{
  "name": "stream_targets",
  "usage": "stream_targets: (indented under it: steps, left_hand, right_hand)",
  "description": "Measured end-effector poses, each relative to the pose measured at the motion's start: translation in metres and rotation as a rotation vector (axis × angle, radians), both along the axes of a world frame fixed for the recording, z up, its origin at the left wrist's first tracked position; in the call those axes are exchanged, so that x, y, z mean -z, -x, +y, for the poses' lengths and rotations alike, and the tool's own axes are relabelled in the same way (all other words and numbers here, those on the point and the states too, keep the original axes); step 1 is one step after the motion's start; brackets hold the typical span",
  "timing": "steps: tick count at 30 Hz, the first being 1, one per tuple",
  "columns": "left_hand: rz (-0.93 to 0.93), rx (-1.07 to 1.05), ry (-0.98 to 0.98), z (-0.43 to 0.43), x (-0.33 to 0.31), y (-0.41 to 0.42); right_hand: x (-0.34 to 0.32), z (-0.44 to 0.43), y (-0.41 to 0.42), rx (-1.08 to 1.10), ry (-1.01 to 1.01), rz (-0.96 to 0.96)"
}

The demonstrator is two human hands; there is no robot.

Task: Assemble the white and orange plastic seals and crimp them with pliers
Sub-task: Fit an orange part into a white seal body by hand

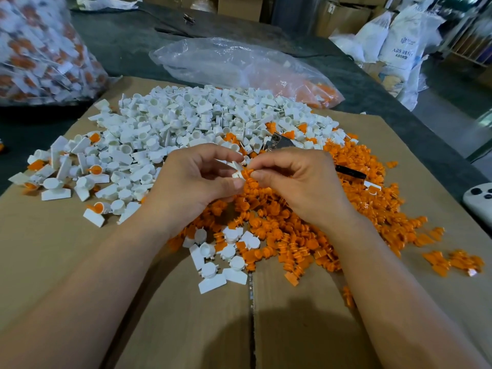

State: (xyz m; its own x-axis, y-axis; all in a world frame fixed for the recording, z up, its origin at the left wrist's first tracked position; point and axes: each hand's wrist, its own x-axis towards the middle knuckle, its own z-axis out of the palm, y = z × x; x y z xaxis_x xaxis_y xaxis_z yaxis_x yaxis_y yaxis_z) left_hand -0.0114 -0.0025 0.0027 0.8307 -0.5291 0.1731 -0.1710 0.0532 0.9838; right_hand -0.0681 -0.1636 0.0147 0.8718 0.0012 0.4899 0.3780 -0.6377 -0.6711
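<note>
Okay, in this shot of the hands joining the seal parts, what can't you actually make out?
Head view only:
1. Whether the orange piece is seated in the white piece: fingertips of the left hand and right hand cover the joint.
2. Pliers: middle hidden behind the right hand.
3. White device: cut off by the right edge.
4. Left bag: contents blurred.

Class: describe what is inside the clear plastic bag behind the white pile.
The clear plastic bag shows orange parts at its right end; its crumpled film hides whether anything else is inside.
</note>
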Motion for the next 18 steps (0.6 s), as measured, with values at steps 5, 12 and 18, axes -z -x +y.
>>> stream_targets:
  steps: [5,12,18]
  left_hand:
    - [-0.087,0.016,-0.033,-0.0012,-0.0006,0.0030]
    - [-0.067,-0.051,0.040,-0.0035,0.0001,0.0048]
    - [-0.004,-0.053,0.093,-0.0045,0.0017,0.0061]
  right_hand:
    - [0.0011,-0.0007,-0.0016,-0.028,0.054,-0.014]
    - [0.0033,0.0004,-0.0017,-0.012,-0.101,-0.001]
    - [0.0028,0.0011,-0.0023,-0.011,-0.134,0.010]
